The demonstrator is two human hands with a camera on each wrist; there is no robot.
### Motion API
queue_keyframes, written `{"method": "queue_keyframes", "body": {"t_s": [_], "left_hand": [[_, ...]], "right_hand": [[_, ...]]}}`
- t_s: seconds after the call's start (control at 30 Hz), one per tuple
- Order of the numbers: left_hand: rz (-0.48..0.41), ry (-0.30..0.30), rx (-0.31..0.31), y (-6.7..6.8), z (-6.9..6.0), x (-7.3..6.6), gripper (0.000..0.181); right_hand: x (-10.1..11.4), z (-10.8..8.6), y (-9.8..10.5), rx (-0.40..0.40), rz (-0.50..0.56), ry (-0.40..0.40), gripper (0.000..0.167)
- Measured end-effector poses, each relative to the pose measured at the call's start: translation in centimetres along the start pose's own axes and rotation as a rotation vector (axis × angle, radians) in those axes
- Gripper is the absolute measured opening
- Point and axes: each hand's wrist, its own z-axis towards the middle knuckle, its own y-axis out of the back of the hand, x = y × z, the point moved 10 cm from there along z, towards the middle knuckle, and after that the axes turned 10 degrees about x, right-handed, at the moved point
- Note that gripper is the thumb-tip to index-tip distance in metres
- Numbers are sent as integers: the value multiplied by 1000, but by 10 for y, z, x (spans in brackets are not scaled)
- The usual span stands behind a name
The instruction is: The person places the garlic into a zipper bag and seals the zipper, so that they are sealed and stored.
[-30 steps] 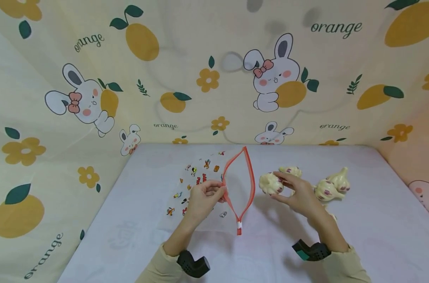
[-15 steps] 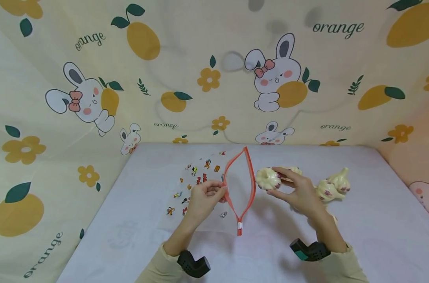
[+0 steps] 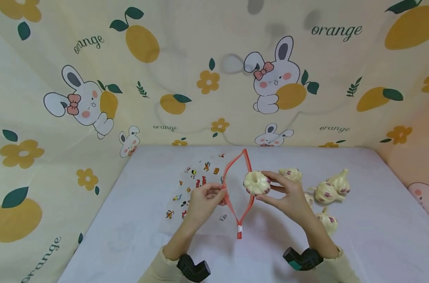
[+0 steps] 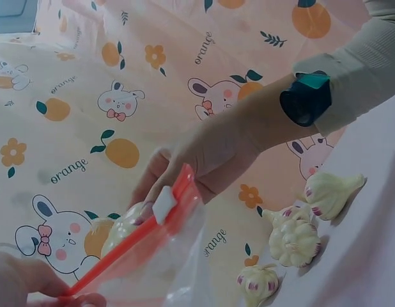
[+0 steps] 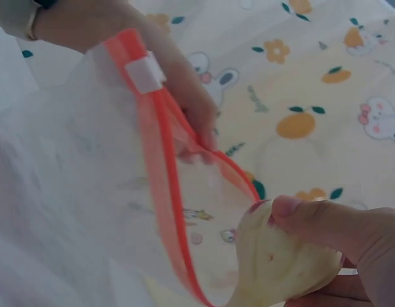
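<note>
- One fabric backdrop [image 3: 200,39] fills the rear and sides: cream, bunny/fruit print, "orange" lettering; pinker at right.
- White-covered table [image 3: 384,243] below it, pale, soft shadows under the forearms.
- Clear zip bag [image 3: 214,171], cartoon print, left of table centre; red rim [image 3: 248,159] spread into a pointed oval.
- Left hand [image 3: 208,195]: forearm angled in from the near edge, thumb and fingers pinching the rim's left side.
- Right hand [image 3: 286,194]: reaching in from near right, thumb below, fingers above, clamped on a garlic bulb [image 3: 256,183]. Hands apart.
- Held bulb overlaps the rim's right side; contact, can't tell.
- Five loose bulbs [image 3: 326,192] right, some touching.
- White slider [image 3: 239,228], rim's near end.
</note>
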Motion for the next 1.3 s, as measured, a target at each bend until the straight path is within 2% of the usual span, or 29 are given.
{"method": "queue_keyframes", "body": {"t_s": [0.23,0.47,0.57,0.83,1.13,1.3], "left_hand": [[-4,-11,-5,0,-2,1,16],[0,-5,8,-1,-2,-1,17],[-3,-3,9,-1,-3,-3,17],[-1,23,-14,0,-4,-3,16],[-36,-51,-28,2,-7,-13,17],[-55,-52,-30,4,-7,-14,18]], "right_hand": [[8,0,-5,-21,-4,41,65],[23,-1,-7,-23,62,124,67],[21,-1,-14,7,66,105,66],[8,-2,-29,89,44,-7,62],[10,-2,-31,101,11,15,65],[7,-2,-35,135,11,-4,67]]}}
